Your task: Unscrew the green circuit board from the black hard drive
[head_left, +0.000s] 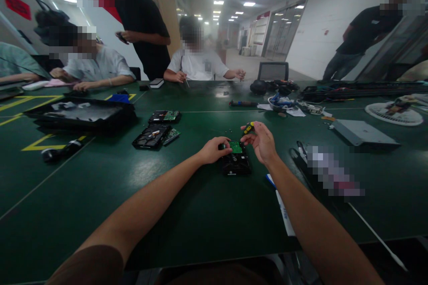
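A black hard drive [236, 164] lies on the green table [187, 205] in front of me, with a green circuit board [236, 147] at its far end. My left hand [214, 150] rests on the drive's far left corner, fingers curled against the board. My right hand [262, 141] hovers just right of the drive, closed round a small screwdriver with a yellow and black handle [248, 128].
Other opened drives [152, 136] [165, 117] lie to the left beside a black tray [78, 113]. A grey metal box [363, 132], cables and a bowl [279, 103] sit right. People sit and stand across the table. A white-and-blue pen [282, 209] lies near my right forearm.
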Motion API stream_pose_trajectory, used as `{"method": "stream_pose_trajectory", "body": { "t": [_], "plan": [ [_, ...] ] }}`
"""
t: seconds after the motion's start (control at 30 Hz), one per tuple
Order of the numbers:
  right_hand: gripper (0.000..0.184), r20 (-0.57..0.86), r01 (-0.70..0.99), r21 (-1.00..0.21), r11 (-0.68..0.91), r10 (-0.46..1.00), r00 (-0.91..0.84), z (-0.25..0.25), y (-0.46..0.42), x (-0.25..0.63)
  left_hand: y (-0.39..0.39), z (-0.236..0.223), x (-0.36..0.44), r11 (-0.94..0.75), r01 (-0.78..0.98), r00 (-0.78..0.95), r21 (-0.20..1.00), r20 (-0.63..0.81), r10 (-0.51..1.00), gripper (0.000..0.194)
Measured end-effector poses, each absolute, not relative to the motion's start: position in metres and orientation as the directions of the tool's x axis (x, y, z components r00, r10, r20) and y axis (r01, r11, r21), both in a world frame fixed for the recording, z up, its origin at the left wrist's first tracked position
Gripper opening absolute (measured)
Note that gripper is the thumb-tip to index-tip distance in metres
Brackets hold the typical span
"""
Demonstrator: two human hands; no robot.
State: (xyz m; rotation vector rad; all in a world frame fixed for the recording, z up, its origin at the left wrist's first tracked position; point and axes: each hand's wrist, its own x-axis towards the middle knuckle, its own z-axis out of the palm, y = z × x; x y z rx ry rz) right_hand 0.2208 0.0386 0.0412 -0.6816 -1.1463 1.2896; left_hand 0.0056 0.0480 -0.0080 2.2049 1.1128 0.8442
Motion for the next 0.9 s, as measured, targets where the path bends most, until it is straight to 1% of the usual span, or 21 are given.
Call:
{"method": "stream_pose_trajectory", "body": {
  "t": [0.3, 0.43, 0.57, 0.77, 0.9],
  "plan": [
    [0.031, 0.282, -0.330, -0.914, 0.237, 0.955, -0.093, 0.0401, 0.0410, 0.2212, 0.0508, -0.0116, 0.0053, -0.528, 0.489, 0.467, 0.694, 0.303, 0.831, 0.013],
    [0.034, 0.282, -0.349, -0.908, 0.231, 0.954, -0.103, 0.0404, 0.0396, 0.2199, 0.0496, -0.0093, 0.0050, -0.532, 0.485, 0.475, 0.694, 0.302, 0.827, 0.012],
    [0.032, 0.289, -0.378, -0.897, 0.230, 0.951, -0.107, 0.0408, 0.0391, 0.2209, 0.0496, -0.0097, 0.0055, -0.532, 0.480, 0.475, 0.698, 0.303, 0.826, 0.012],
    [0.035, 0.267, -0.302, -0.925, 0.230, 0.960, -0.087, 0.0404, 0.0410, 0.2221, 0.0498, -0.0101, 0.0059, -0.516, 0.493, 0.461, 0.701, 0.293, 0.838, 0.012],
    [0.033, 0.276, -0.305, -0.921, 0.241, 0.958, -0.077, 0.0402, 0.0404, 0.2208, 0.0488, -0.0084, 0.0051, -0.504, 0.509, 0.460, 0.698, 0.274, 0.844, 0.013]
  ]
}}
